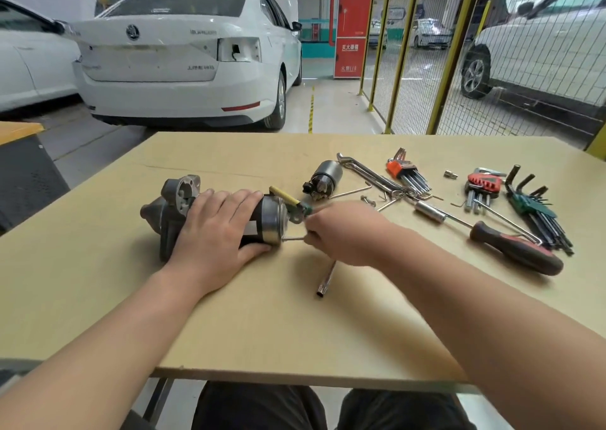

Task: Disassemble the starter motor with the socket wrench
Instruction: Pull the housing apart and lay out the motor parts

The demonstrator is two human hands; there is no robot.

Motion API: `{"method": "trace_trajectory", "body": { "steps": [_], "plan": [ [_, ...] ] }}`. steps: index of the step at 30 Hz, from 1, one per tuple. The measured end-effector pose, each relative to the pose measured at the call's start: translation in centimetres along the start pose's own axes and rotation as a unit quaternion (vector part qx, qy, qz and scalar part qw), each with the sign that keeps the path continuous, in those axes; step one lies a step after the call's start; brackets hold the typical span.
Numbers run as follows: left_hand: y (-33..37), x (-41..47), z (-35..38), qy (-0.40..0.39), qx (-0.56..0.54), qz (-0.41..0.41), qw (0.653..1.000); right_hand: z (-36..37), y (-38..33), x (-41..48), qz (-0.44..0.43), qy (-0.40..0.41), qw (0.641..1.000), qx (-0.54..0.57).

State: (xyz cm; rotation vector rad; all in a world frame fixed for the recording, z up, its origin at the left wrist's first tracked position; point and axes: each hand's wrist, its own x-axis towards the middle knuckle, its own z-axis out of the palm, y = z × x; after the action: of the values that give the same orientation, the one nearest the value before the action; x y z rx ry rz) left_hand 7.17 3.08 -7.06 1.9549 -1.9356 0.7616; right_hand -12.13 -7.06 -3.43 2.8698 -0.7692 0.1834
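The starter motor [173, 206] lies on its side on the wooden table [262, 331], nose to the left and metal end cap [273, 221] to the right. My left hand [216, 229] presses flat over its dark body. My right hand [341, 232] pinches a thin long bolt [292, 239] that sticks out of the end cap's lower edge. A slim socket wrench bar [327, 278] lies on the table just below my right hand, untouched. The detached solenoid [323, 178] lies behind the motor.
To the right lie a socket driver with a red-black handle [515, 249], several hex key sets [408, 172] [483, 183] [537, 213], bent rods [367, 173], a small socket [451, 174] and loose bolts [369, 200]. White cars and a yellow mesh fence stand beyond the table.
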Motion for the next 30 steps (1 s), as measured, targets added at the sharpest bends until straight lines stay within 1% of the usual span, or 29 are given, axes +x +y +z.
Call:
{"method": "trace_trajectory", "body": {
  "steps": [2, 4, 6, 7, 8, 9, 10, 11, 12, 14, 16, 18, 20, 21, 23, 25, 26, 27, 28, 29, 30],
  "plan": [
    [-0.3, -0.1, -0.1, -0.007, -0.007, -0.01, 1.0, -0.9, 2.5, -1.7, 0.006, 0.013, 1.0, 0.016],
    [-0.5, -0.2, -0.2, -0.011, -0.013, -0.014, 1.0, -1.3, 5.3, -3.7, 0.035, 0.042, 0.997, 0.048],
    [-0.5, -0.3, -0.2, -0.005, -0.015, -0.01, 1.0, -0.9, 8.0, -5.9, 0.091, 0.094, 0.988, 0.086],
    [-0.5, -0.4, -0.2, 0.002, -0.017, -0.01, 1.0, -0.5, 9.1, -6.9, 0.137, 0.112, 0.979, 0.103],
    [-0.4, -0.4, -0.3, 0.012, -0.019, -0.01, 1.0, -0.2, 9.8, -7.6, 0.192, 0.111, 0.968, 0.116],
    [-0.3, -0.3, -0.4, 0.023, -0.019, -0.008, 1.0, 0.2, 10.1, -8.0, 0.247, 0.087, 0.958, 0.118],
    [-0.2, -0.3, -0.5, 0.035, -0.016, -0.002, 0.999, 0.5, 10.0, -8.0, 0.286, 0.048, 0.951, 0.105],
    [0.0, -0.4, -0.6, 0.046, -0.01, 0.011, 0.999, 0.8, 9.7, -7.9, 0.305, 0.013, 0.948, 0.087],
    [0.2, -0.4, -0.7, 0.059, -0.006, 0.027, 0.998, 0.9, 8.9, -7.6, 0.305, -0.004, 0.95, 0.071],
    [0.5, -0.6, -0.8, 0.087, 0.003, 0.065, 0.994, 0.6, 6.6, -6.9, 0.244, 0.033, 0.966, 0.074],
    [1.2, -0.7, -0.8, 0.116, -0.008, 0.095, 0.989, -0.5, 3.5, -6.1, 0.158, 0.061, 0.972, 0.165],
    [2.0, -0.8, -0.8, 0.144, -0.039, 0.116, 0.982, -1.4, 0.2, -5.0, 0.099, 0.033, 0.948, 0.3],
    [2.6, -0.9, -1.0, 0.176, -0.079, 0.126, 0.973, -1.7, -2.5, -3.8, 0.082, 0.017, 0.912, 0.401],
    [2.7, -1.0, -1.1, 0.187, -0.098, 0.125, 0.97, -1.7, -3.3, -3.2, 0.092, 0.028, 0.899, 0.428],
    [2.5, -0.9, -1.3, 0.191, -0.118, 0.107, 0.969, -1.8, -4.1, -2.1, 0.118, 0.057, 0.887, 0.443],
    [2.2, -0.8, -1.3, 0.182, -0.14, 0.07, 0.971, -1.9, -4.2, -0.8, 0.133, 0.076, 0.878, 0.454],
    [2.1, -0.7, -1.3, 0.173, -0.154, 0.047, 0.972, -1.7, -3.9, -0.1, 0.147, 0.083, 0.867, 0.468],
    [1.9, -0.7, -1.2, 0.159, -0.157, 0.026, 0.974, -1.5, -3.5, 0.7, 0.17, 0.089, 0.85, 0.491],
    [1.7, -0.7, -1.1, 0.139, -0.147, 0.011, 0.979, -1.2, -3.1, 1.5, 0.197, 0.095, 0.824, 0.523],
    [1.4, -0.8, -0.9, 0.115, -0.132, 0.002, 0.985, -0.8, -2.6, 2.3, 0.225, 0.105, 0.798, 0.55],
    [1.1, -0.9, -0.7, 0.096, -0.12, -0.002, 0.988, -0.4, -2.2, 3.1, 0.253, 0.121, 0.78, 0.559]
  ]
}}
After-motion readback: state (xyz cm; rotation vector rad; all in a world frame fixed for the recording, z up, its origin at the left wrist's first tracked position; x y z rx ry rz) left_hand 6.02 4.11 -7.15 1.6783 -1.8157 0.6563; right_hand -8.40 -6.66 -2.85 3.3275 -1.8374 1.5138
